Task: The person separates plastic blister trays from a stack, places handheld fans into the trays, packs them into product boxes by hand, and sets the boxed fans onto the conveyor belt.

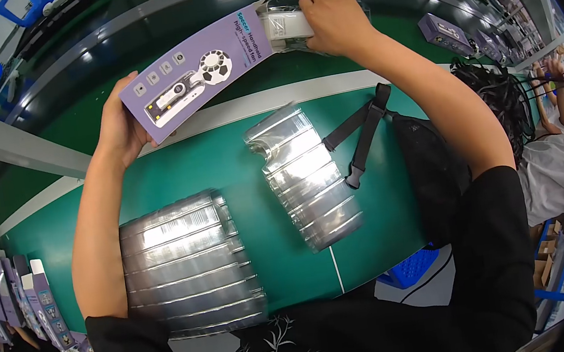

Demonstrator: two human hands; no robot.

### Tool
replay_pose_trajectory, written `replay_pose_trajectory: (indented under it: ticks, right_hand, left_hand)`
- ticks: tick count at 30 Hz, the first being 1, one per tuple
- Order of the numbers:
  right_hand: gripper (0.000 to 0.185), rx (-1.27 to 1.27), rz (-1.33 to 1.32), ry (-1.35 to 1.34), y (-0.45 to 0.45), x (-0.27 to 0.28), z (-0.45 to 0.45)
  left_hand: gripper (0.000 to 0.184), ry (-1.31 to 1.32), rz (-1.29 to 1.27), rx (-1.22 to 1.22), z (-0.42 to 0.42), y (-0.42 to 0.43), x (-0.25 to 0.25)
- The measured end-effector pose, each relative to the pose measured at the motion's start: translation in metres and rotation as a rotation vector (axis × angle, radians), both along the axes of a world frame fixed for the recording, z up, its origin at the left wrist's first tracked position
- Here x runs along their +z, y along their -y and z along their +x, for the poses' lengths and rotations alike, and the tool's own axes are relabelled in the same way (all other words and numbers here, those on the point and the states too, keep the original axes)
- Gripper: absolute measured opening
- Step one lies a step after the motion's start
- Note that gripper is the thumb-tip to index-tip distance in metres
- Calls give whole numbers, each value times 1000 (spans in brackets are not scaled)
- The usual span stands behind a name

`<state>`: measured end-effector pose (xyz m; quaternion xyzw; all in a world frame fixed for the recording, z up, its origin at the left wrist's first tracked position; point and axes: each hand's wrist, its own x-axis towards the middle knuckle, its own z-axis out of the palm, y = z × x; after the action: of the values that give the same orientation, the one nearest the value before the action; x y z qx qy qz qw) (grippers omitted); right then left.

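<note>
A purple fan box, printed "Soccer Handheld high-speed fan", is held up tilted over the far side of the bench. My left hand is wrapped round its lower left end. At the open upper right end, my right hand grips a clear plastic tray holding a white piece. The tray sticks partly out of the box; how far it reaches inside is hidden. Below lie two stacks of clear plastic trays, a wide stack at left and a narrow stack in the middle.
A black bag with a buckled strap lies on the green bench at right. Beyond a pale rail runs a green line with purple boxes. More boxes stand at left. People sit at right.
</note>
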<state>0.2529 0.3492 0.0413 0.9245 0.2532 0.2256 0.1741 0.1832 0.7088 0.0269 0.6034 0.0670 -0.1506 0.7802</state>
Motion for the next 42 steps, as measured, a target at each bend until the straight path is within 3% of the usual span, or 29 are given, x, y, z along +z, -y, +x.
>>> replay_pose_trajectory:
  ticks: [7,10,11,15,18,20,22,24,27,28,30,32,36,37,40,42]
  right_hand:
    - [46,166,-39,-48,-24,1,-28]
    - [48,183,42,-132,-24,0,-33]
    - [49,188,78,-171,-23,2,-33]
    - [50,50,147,-297,16,-9,-18]
    - [51,25,85,-324,69,-8,-2]
    - [51,10,57,-332,108,-4,10]
    - [52,-113,-37,-535,145,0,22]
    - [52,-177,-80,-626,159,10,22]
    - [55,-205,328,-550,155,38,12]
    - [55,-208,328,-541,151,42,3]
    - [54,-198,625,-627,105,48,-45]
    - [59,-217,794,-683,60,34,-101]
    - [86,140,997,-1074,3,-31,-198]
    - [86,150,1001,-1102,-7,-40,-214]
    - [90,54,1391,-1163,-44,-36,-248]
    - [87,80,1370,-1244,-64,-26,-258]
  left_hand:
    - [53,-52,39,138,1,6,-7]
    - [59,-132,-1,-259,-2,-10,3]
    - [59,-128,-5,-261,-4,-10,4]
    - [61,33,-3,-33,-4,6,2]
    - [54,128,494,39,6,-4,-14]
    - [50,212,568,8,7,-2,-21]
    - [41,367,743,-36,6,-1,-24]
    - [38,389,742,-38,5,1,-23]
    - [32,417,744,-48,2,-1,-23]
    - [31,444,750,-46,2,-2,-25]
    - [29,496,754,-40,5,-4,-27]
    - [28,520,777,-55,9,-6,-29]
    - [27,572,846,-96,11,-10,-29]
    - [29,595,867,-103,9,-12,-28]
    - [32,606,897,-89,6,-10,-23]
    - [34,609,925,-88,8,-13,-19]
